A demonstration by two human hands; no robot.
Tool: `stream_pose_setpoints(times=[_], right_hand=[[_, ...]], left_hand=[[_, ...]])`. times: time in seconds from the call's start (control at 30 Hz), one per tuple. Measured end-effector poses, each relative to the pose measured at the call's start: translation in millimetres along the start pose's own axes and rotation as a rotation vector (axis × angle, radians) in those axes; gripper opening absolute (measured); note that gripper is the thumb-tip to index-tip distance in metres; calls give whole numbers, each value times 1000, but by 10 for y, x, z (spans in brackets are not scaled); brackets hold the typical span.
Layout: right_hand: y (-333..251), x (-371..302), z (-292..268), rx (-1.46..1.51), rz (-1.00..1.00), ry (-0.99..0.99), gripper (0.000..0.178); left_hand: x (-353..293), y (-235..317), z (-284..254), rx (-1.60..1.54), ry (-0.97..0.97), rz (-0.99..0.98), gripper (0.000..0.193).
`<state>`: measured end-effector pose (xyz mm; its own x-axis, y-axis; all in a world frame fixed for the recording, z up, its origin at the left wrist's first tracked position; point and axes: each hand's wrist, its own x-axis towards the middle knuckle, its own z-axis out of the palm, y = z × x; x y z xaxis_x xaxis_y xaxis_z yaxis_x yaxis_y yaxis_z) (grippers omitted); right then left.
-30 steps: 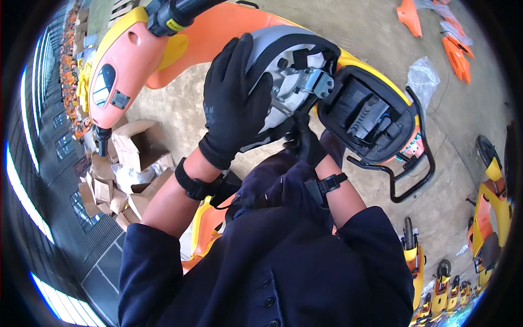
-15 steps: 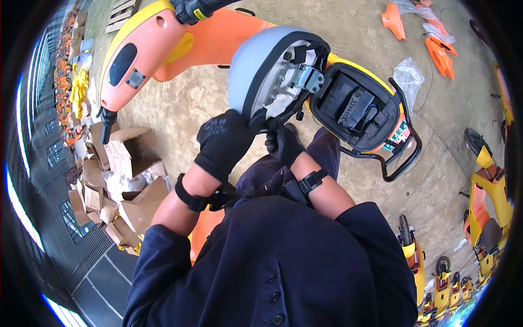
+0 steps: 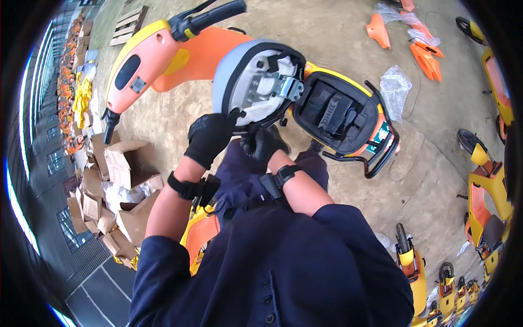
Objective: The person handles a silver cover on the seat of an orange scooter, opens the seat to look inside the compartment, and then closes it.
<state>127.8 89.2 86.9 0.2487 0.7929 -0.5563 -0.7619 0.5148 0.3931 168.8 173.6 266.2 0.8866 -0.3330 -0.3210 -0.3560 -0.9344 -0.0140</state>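
A grey scooter seat (image 3: 219,87) is tipped up on its hinge (image 3: 289,88), its pale underside and black edging facing me. My left hand (image 3: 210,137), in a black glove, is closed at the seat's near edge, the index finger and thumb up against the rim. Beside it my gloved right hand (image 3: 261,143) is closed just below the same rim, fingertips pinched together; what they hold, if anything, is hidden. The seat belongs to an orange and yellow scooter (image 3: 144,60), whose black storage well (image 3: 321,139) lies uncovered to the right of the seat.
The handlebar (image 3: 218,16) reaches out at the upper left, the black rear rack (image 3: 376,163) at the right. Cardboard boxes (image 3: 131,161) are heaped on the left. Orange panels (image 3: 425,61) and plastic wrap (image 3: 394,90) lie on the floor. More scooters (image 3: 482,199) stand along the right.
The seat's underside now shows more fully toward me. Scooter and both hands appear shifted left in view, and the hands stay at the seat's near edge.
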Motion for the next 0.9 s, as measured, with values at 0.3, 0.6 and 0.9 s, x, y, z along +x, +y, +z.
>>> stream_pose_setpoints(times=[0.3, 0.6, 0.9], right_hand=[[-62, -111, -41, 45, 182, -78, 18], [-81, -257, 10, -171, -107, 155, 43], [-125, -245, -206, -178, 72, -123, 43]], left_hand=[[211, 151, -263, -107, -157, -427, 38], [294, 57, -286, -11, -143, -237, 42], [300, -192, -423, -480, -505, -200, 20]])
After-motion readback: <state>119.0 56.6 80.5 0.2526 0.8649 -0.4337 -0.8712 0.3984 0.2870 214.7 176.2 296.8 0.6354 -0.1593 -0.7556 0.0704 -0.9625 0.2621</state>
